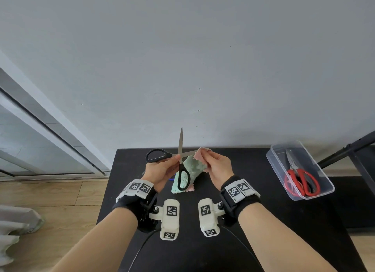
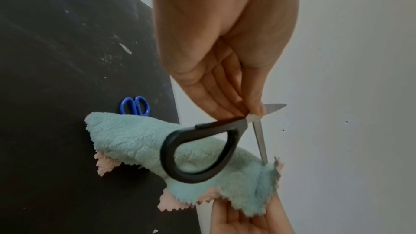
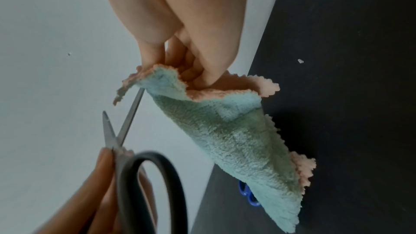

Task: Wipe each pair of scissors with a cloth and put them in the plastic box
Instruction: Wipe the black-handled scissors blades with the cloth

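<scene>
My left hand [image 1: 162, 168] pinches the black-handled scissors [image 1: 183, 176] at their pivot, above the black table [image 1: 203, 251]. The blades are spread wide, one pointing up, the other running right into the cloth. My right hand [image 1: 215, 163] grips a green and pink cloth [image 1: 192, 166] folded round that blade. In the left wrist view the black scissors [image 2: 202, 150] hang in front of the cloth [image 2: 126, 141], and small blue scissors [image 2: 135, 105] lie on the table behind it. The right wrist view shows the cloth [image 3: 225, 131] pinched over the blade of the scissors [image 3: 133, 113].
A clear plastic box [image 1: 274, 162] stands at the table's right edge with red-handled scissors [image 1: 302, 180] inside. A black metal frame [image 1: 353, 148] rises behind it. A grey wall runs along the table's far edge. Wooden floor lies to the left.
</scene>
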A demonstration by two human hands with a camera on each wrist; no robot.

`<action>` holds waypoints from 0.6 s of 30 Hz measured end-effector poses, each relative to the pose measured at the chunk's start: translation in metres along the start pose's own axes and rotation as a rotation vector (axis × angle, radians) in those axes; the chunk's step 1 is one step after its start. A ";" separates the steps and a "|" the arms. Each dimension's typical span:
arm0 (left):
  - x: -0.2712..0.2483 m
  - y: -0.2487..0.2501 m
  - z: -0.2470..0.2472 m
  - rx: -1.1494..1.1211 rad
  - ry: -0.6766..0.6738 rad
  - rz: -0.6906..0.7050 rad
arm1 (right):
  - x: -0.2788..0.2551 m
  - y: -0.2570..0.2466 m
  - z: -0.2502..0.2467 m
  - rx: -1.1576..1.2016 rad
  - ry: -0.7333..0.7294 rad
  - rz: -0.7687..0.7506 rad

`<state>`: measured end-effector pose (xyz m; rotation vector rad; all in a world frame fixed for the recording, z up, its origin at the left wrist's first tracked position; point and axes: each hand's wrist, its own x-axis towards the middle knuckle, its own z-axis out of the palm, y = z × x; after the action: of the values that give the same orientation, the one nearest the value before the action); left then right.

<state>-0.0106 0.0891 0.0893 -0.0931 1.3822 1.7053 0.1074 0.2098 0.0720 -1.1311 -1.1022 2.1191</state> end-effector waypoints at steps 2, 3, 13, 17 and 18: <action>0.000 0.002 -0.003 -0.022 -0.003 -0.005 | 0.003 -0.008 -0.006 0.039 0.049 0.009; 0.000 0.003 -0.006 -0.046 0.003 -0.008 | 0.005 -0.012 -0.010 0.064 0.072 0.005; 0.003 0.006 0.002 -0.144 -0.033 -0.029 | -0.015 -0.012 0.012 -0.072 -0.152 0.044; 0.000 0.003 0.006 -0.081 -0.059 -0.027 | -0.019 -0.005 0.023 0.035 -0.186 0.097; 0.000 0.001 0.006 -0.071 -0.066 -0.025 | -0.019 -0.006 0.025 0.017 -0.183 0.102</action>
<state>-0.0086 0.0943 0.0929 -0.0923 1.2675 1.7213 0.0968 0.1884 0.0934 -1.0217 -1.1263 2.3451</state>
